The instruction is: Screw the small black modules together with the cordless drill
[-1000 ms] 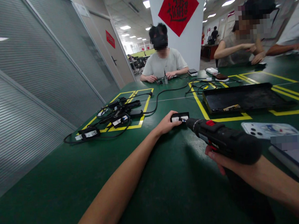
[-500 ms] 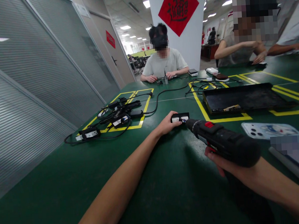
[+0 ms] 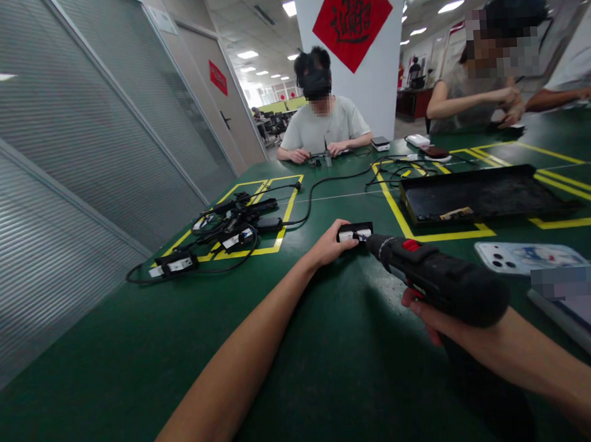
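While my left hand [image 3: 331,244] clamps the small case [image 3: 347,236], my right hand [image 3: 449,317] grips the drill [image 3: 444,278]. Apparent screw-driving calls for steady alignment.

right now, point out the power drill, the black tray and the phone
power drill [image 3: 442,280], head view, on its black body
black tray [image 3: 489,192], head view, on its bare floor
phone [image 3: 532,256], head view, on its patterned back

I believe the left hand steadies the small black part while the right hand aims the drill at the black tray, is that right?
Not quite: in the head view, the right hand aims the drill at the small black part, not the black tray; the left hand does steady it.
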`<control>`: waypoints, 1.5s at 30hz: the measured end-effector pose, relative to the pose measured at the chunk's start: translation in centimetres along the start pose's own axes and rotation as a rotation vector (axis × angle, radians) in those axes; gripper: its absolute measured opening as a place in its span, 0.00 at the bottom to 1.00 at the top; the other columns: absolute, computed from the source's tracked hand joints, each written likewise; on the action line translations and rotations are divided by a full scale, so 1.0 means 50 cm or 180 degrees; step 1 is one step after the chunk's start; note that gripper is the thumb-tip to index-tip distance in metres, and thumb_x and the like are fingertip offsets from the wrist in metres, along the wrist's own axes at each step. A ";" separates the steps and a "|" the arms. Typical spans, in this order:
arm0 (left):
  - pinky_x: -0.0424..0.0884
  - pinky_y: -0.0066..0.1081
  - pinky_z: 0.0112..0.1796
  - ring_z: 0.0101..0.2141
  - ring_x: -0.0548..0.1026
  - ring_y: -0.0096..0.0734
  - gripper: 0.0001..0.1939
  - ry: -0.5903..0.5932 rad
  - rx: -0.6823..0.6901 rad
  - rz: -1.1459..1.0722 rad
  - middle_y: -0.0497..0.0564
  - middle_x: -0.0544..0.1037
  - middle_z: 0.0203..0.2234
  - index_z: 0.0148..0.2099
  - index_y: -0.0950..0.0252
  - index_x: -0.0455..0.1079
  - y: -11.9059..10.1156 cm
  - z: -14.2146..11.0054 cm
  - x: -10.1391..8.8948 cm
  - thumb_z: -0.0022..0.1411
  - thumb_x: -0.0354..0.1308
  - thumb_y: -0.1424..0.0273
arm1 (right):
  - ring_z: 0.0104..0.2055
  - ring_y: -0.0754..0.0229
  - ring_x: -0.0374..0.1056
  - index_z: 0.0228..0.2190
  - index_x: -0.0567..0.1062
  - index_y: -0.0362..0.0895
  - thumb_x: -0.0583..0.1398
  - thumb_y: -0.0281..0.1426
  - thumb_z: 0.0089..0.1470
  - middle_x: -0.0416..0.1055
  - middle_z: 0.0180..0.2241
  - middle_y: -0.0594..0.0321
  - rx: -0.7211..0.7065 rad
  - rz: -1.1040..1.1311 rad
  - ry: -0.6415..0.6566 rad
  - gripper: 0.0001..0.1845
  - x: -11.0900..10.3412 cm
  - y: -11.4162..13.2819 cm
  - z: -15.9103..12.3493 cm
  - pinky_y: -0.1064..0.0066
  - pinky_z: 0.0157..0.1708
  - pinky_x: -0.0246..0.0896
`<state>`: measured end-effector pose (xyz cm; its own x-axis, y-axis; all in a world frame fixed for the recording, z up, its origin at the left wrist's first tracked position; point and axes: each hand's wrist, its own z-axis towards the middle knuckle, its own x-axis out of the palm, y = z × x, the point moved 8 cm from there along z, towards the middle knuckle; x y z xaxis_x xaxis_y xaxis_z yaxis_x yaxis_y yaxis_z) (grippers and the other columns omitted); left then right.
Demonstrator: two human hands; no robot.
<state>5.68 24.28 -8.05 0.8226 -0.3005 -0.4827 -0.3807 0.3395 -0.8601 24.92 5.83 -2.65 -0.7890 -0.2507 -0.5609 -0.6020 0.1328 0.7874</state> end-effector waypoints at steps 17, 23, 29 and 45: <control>0.66 0.29 0.34 0.33 0.69 0.30 0.25 -0.0150 -0.0055 0.0256 0.49 0.71 0.34 0.51 0.65 0.62 -0.016 -0.004 -0.005 0.55 0.58 0.58 | 0.27 0.58 0.68 0.36 0.73 0.49 0.54 0.53 0.52 0.71 0.22 0.66 -0.0092 0.0042 -0.0007 0.22 -0.007 0.002 0.000 0.67 0.24 0.62; 0.66 0.29 0.36 0.35 0.70 0.31 0.25 -0.0148 0.0022 0.0204 0.50 0.71 0.38 0.51 0.65 0.62 -0.014 -0.004 -0.007 0.55 0.59 0.58 | 0.34 0.52 0.72 0.36 0.75 0.48 0.53 0.50 0.54 0.73 0.24 0.62 -0.0126 -0.0005 0.0055 0.22 -0.008 0.006 -0.001 0.65 0.25 0.62; 0.66 0.28 0.35 0.34 0.69 0.30 0.25 -0.0107 0.0055 0.0195 0.49 0.71 0.36 0.51 0.66 0.62 -0.011 -0.002 -0.006 0.55 0.59 0.58 | 0.34 0.54 0.71 0.35 0.74 0.48 0.53 0.53 0.54 0.73 0.26 0.62 -0.0152 0.0082 0.0083 0.23 -0.005 -0.005 0.003 0.66 0.26 0.62; 0.66 0.27 0.34 0.33 0.69 0.29 0.26 -0.0083 0.0050 0.0148 0.49 0.70 0.34 0.50 0.66 0.62 -0.004 0.004 -0.005 0.53 0.61 0.59 | 0.30 0.57 0.68 0.30 0.72 0.49 0.54 0.52 0.53 0.71 0.24 0.64 -0.0087 0.0120 0.0086 0.21 -0.001 -0.015 0.008 0.67 0.25 0.61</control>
<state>5.64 24.45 -7.71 0.8150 -0.2610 -0.5174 -0.4122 0.3665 -0.8341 25.36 6.10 -3.35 -0.8073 -0.2718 -0.5238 -0.5679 0.1166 0.8148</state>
